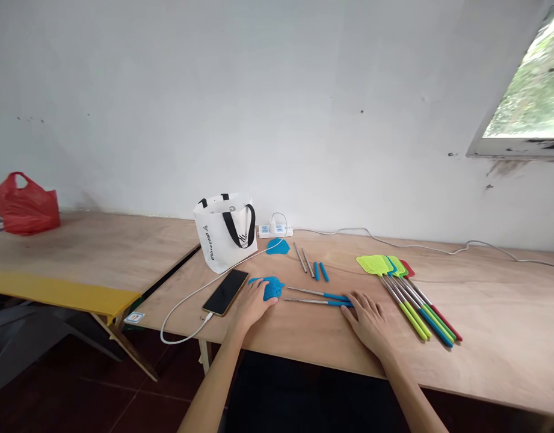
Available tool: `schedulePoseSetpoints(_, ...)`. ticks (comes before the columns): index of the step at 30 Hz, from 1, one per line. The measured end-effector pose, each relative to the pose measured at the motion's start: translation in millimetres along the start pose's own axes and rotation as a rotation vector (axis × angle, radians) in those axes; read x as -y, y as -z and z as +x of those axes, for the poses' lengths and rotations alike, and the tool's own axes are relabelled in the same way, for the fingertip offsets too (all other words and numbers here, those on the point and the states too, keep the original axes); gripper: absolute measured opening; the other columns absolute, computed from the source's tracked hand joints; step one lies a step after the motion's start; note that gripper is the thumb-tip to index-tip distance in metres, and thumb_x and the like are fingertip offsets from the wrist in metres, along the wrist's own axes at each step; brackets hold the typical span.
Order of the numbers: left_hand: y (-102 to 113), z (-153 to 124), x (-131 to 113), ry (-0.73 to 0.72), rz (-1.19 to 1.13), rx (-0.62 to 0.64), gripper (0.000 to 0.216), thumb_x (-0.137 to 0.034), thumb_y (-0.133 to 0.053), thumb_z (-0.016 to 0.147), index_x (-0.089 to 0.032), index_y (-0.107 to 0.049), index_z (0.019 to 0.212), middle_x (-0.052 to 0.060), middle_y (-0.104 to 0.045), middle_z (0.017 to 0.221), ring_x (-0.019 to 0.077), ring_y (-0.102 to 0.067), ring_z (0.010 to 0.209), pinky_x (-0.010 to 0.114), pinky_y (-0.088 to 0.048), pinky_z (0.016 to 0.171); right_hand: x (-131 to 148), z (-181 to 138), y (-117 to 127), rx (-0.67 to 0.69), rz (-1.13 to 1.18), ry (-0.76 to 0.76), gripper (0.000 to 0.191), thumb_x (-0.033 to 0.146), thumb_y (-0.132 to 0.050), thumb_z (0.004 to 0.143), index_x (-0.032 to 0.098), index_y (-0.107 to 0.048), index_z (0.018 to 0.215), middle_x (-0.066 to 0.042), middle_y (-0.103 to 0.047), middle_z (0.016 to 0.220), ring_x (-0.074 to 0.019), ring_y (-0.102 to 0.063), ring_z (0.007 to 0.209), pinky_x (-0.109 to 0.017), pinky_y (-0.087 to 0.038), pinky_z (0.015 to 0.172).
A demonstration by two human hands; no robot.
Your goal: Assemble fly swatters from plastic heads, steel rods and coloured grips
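My left hand holds the near edge of blue mesh fly swatter heads, thumb and fingers apart on either side. How many heads are stacked there I cannot tell. To the right, two metal rods with blue handles lie side by side, tips pointing at the heads. My right hand lies palm down, fingers spread, its fingertips touching the handle ends. Farther back are another blue swatter head, two bare metal tubes and two loose blue grips.
Several assembled fly swatters, in yellow-green, blue, green and red, lie fanned on the right. A phone with a white charging cable lies left of my left hand. Behind stand a white bag and a power strip. A red bag sits far left.
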State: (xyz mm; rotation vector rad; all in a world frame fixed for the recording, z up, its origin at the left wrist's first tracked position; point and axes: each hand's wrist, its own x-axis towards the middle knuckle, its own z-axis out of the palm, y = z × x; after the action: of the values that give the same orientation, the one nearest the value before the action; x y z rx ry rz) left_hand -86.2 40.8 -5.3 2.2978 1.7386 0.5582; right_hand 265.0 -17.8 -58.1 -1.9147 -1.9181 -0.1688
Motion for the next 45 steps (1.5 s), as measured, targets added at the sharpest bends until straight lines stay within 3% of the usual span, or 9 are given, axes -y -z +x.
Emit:
schedulePoseSetpoints(7, 11, -2, -11, 0.037, -0.040, 0.057, 0.061, -0.054, -0.064, 0.088, -0.016, -0.062, 0.136, 0.015, -0.051, 0.153, 0.0356, -0.044, 0.144, 0.047, -0.035, 0.118, 0, -1, 3, 0.015, 0.020, -0.006, 0.048, 0.042, -0.023, 0.104, 0.028, -0.057, 0.136, -0.008, -0.054, 0.148, -0.0262, -0.048, 0.136, -0.055, -0.027, 0.117)
schedulePoseSetpoints(19, -17, 9, -4, 0.014, -0.087, -0.168, 0.046, -0.046, -0.060, 0.093, -0.017, -0.061, 0.129, 0.016, -0.057, 0.144, 0.0332, -0.052, 0.133, 0.044, -0.039, 0.112, -4, 1, -1, -0.027, -0.006, 0.015, 0.044, 0.035, -0.026, 0.104, 0.026, -0.061, 0.130, -0.009, -0.056, 0.146, -0.0267, -0.052, 0.132, -0.052, -0.035, 0.112)
schedulePoseSetpoints(28, -25, 9, 2, 0.015, -0.089, -0.188, 0.055, -0.049, -0.067, 0.089, -0.016, -0.059, 0.133, 0.017, -0.048, 0.151, 0.0354, -0.044, 0.141, 0.047, -0.036, 0.115, -4, -1, -4, -0.082, -0.004, -0.007, 0.043, 0.030, -0.027, 0.103, 0.023, -0.061, 0.129, -0.011, -0.056, 0.146, -0.0274, -0.053, 0.131, -0.049, -0.039, 0.109)
schedulePoseSetpoints(33, -21, 9, -1, 0.003, -0.066, -0.175, 0.056, -0.051, -0.069, 0.088, -0.017, -0.061, 0.131, 0.016, -0.057, 0.144, 0.0347, -0.048, 0.138, 0.045, -0.038, 0.114, -3, -1, -1, -0.115, -0.012, -0.012, 0.044, 0.028, -0.028, 0.103, 0.022, -0.060, 0.132, -0.012, -0.055, 0.146, -0.0296, -0.052, 0.133, -0.053, -0.039, 0.109)
schedulePoseSetpoints(41, -10, 10, -7, 0.012, -0.166, -0.219, 0.052, -0.060, -0.045, 0.100, -0.022, -0.066, 0.128, 0.011, -0.068, 0.131, 0.0306, -0.060, 0.125, 0.040, -0.044, 0.106, 36, -4, 1, -0.083, 0.007, 0.253, 0.041, 0.038, -0.034, 0.105, 0.032, -0.056, 0.140, -0.009, -0.047, 0.156, -0.0288, -0.041, 0.145, -0.063, -0.032, 0.115)
schedulePoseSetpoints(45, -12, 9, -1, 0.041, -0.199, -0.195, 0.052, -0.062, -0.053, 0.095, -0.022, -0.067, 0.124, 0.012, -0.061, 0.140, 0.0311, -0.055, 0.131, 0.041, -0.041, 0.111, 55, -8, 2, -0.099, 0.010, 0.291, 0.037, 0.041, -0.035, 0.106, 0.028, -0.064, 0.123, -0.010, -0.051, 0.153, -0.0279, -0.043, 0.144, -0.065, -0.026, 0.118)
